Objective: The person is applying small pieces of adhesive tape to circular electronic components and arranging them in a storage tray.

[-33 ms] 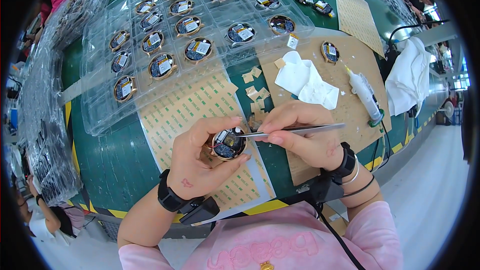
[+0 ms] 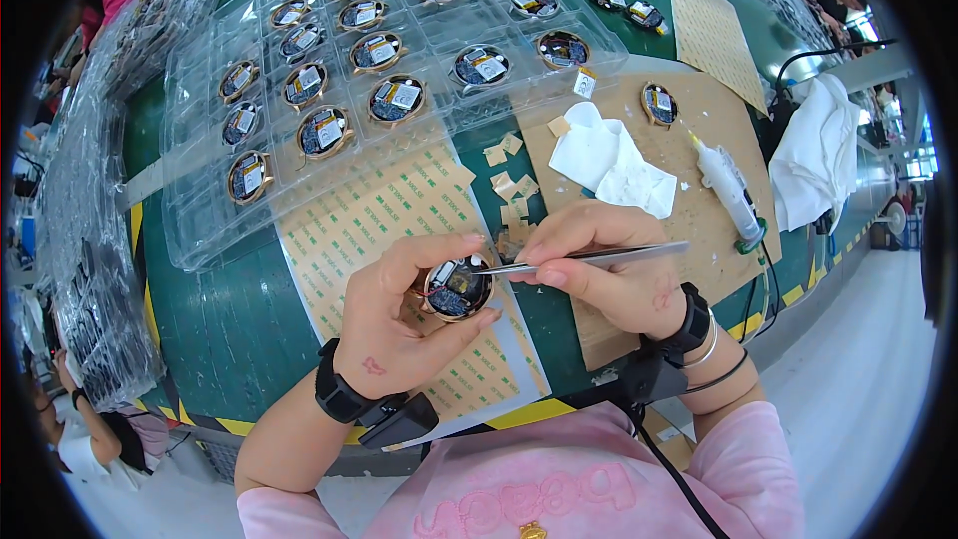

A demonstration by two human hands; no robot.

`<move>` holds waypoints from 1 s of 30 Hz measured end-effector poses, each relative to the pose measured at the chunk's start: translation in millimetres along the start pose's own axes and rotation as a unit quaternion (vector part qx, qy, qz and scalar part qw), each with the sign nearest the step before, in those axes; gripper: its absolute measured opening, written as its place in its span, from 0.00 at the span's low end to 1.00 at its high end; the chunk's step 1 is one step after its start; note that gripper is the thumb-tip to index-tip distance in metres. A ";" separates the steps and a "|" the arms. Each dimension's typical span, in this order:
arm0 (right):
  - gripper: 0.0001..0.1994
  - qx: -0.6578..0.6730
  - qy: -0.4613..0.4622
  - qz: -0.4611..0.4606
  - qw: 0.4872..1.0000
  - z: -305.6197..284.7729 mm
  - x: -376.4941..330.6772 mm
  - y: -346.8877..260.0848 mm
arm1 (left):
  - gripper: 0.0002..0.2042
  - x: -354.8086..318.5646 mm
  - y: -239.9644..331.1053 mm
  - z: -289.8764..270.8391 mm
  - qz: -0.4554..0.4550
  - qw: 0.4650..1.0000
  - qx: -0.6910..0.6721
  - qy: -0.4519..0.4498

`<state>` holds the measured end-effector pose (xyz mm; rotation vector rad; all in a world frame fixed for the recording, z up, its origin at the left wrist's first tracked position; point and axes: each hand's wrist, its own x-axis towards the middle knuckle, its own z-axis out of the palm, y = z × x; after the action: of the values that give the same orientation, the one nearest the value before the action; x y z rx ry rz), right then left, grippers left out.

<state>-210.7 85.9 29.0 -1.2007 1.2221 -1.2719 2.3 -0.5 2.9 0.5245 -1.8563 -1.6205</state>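
Note:
My left hand (image 2: 399,319) grips a round, gold-rimmed watch case (image 2: 457,291) by its edge, thumb below and forefinger above. Its open back faces up, showing a dark circuit board, a dark patch and a thin red wire. Between the thumb and fingers of my right hand (image 2: 599,265) is a pair of metal tweezers (image 2: 624,255). The tweezers' tips reach inside the case, at its upper right part; whether they pinch anything is too small to tell. Under my left hand lies a sheet of tan adhesive pads (image 2: 374,215) on white backing.
A clear plastic tray (image 2: 215,225) with several similar watch cases fills the far left. On brown cardboard (image 2: 718,140) at right lie white wipes (image 2: 599,155), a glue syringe (image 2: 730,195) and another watch case (image 2: 659,103). Small tan squares (image 2: 514,188) lie between.

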 end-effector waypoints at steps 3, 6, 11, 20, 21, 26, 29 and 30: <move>0.05 0.013 0.007 0.017 1.000 -0.3 0.3 -0.3 | 0.26 0.2 1.1 0.2 0.007 1.000 -0.005 -0.003; 0.05 0.023 -0.004 0.020 1.000 0.8 0.5 -0.3 | 0.26 0.4 1.9 0.1 0.007 1.000 -0.010 -0.005; 0.05 0.017 -0.024 -0.019 0.999 2.4 -1.3 -1.6 | 0.26 -0.3 0.0 -0.1 0.014 1.000 0.002 -0.004; 0.06 -0.204 -0.011 -0.196 0.959 5.5 1.2 -3.9 | 0.25 -2.3 -2.2 -0.4 -0.028 0.999 -0.001 0.016; 0.06 -0.204 -0.011 -0.196 0.959 5.1 1.4 -3.4 | 0.25 -2.5 -2.6 -0.5 -0.031 0.999 -0.003 0.016; 0.06 -0.128 -0.019 -0.154 0.979 3.1 1.5 2.0 | 0.25 -0.5 -1.2 0.9 0.001 1.000 -0.018 0.020; 0.05 -0.026 -0.012 -0.076 0.997 2.9 0.3 2.7 | 0.25 0.2 3.5 -2.1 0.010 1.000 0.004 -0.014; 0.05 -0.017 -0.011 -0.057 0.998 2.4 0.3 2.1 | 0.25 0.1 3.6 -2.1 0.010 1.000 0.004 -0.014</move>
<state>-208.2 85.4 27.0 -1.3219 1.1778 -1.3233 3.9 -1.5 6.5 0.4868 -1.8834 -1.6148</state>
